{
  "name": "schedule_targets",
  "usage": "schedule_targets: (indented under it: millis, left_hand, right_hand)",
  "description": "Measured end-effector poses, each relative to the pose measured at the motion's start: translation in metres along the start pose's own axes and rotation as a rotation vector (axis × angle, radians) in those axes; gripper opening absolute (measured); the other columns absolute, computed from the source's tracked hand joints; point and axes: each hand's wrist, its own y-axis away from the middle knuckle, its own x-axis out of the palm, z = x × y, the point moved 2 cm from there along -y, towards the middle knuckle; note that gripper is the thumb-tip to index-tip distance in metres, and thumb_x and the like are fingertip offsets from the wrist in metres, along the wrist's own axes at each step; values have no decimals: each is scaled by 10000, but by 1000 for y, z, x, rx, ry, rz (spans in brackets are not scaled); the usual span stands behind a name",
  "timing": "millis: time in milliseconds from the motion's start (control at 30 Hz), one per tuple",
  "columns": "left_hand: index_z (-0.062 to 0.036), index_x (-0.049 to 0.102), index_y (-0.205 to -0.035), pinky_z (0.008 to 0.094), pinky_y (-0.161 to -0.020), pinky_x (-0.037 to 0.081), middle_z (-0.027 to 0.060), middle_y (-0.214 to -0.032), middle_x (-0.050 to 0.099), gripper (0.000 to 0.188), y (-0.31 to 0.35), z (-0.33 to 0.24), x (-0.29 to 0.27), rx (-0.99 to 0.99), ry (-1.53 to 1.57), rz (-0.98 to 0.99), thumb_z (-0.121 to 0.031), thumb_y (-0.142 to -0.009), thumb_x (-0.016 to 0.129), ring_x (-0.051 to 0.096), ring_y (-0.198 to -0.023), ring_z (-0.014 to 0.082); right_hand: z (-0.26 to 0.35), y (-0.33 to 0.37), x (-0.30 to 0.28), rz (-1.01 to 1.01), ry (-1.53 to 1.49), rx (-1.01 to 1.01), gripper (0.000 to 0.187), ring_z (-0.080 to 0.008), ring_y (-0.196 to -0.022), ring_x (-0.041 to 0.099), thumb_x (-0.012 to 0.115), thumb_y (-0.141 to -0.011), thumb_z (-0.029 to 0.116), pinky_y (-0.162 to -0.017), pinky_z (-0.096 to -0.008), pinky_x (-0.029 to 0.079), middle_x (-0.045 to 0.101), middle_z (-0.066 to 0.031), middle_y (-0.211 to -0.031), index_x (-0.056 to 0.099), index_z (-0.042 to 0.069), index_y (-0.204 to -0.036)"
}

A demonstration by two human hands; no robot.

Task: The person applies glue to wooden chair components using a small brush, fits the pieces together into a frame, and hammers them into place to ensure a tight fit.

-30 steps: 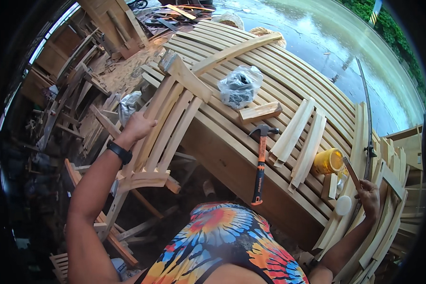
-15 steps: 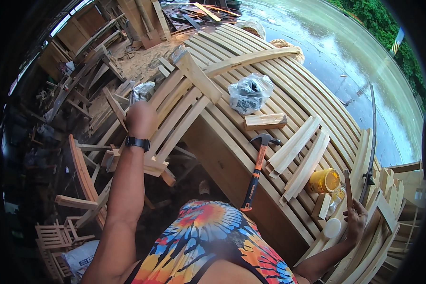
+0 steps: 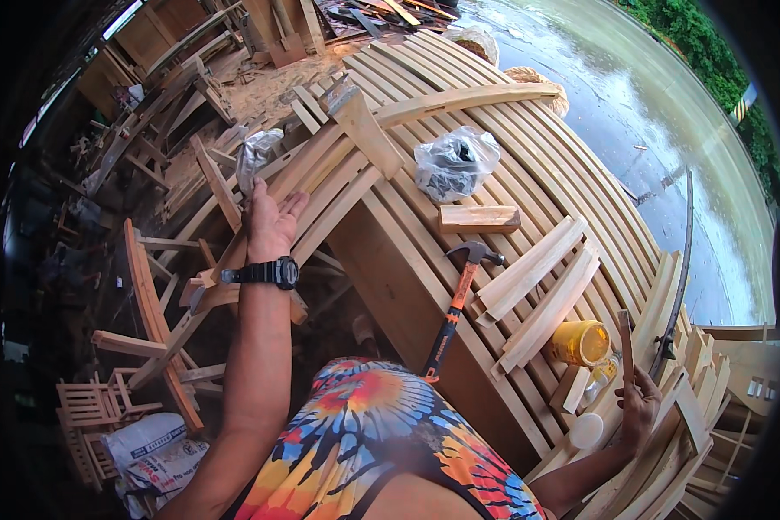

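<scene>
My left hand (image 3: 273, 224) lies open on a slatted wooden frame (image 3: 342, 195), with its fingers apart and the tips close to a crumpled clear plastic bag (image 3: 256, 154). Whether they touch the bag I cannot tell. At the right, my right hand (image 3: 640, 403) is closed around the lower end of a thin flat wooden stick (image 3: 626, 341), which points upward. Beside that hand stand a yellow jar (image 3: 581, 343) and a clear plastic container (image 3: 601, 380). A round white lid (image 3: 586, 430) lies just left of its wrist.
An orange-and-black claw hammer (image 3: 456, 308) rests on the slatted wooden surface (image 3: 529, 165). Near it are a wood block (image 3: 479, 218), two shaped wood pieces (image 3: 546, 303) and a plastic bag with dark contents (image 3: 456, 163). Chair-like wooden frames (image 3: 152, 295) stand at the left.
My left hand has turned and opened, its fingers now showing beside the plastic bag. The right hand still grips the stick. The whole view has shifted slightly.
</scene>
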Motion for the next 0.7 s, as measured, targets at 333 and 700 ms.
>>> schedule_targets:
  millis: [333,700]
  left_hand:
    - [-92,452,-1242,537,-867,629,199,-1160,536,384,6,19,15,287,-69,-252,-269,-1000,690,636,-936,367]
    - [45,517,-1272,439,-833,652,226,-1234,589,369,70,-39,21,292,-36,-44,-180,-993,608,639,-1038,357]
  right_hand:
    - [-5,-3,13,18,-57,-44,368,-113,-738,643,673,-958,132,-615,-257,487,738,-63,-1047,699,-2,-1300]
    - [-16,12,-8,-50,-94,18,362,-108,-768,635,635,-980,101,-663,-248,460,735,-59,-1035,682,-5,-1323]
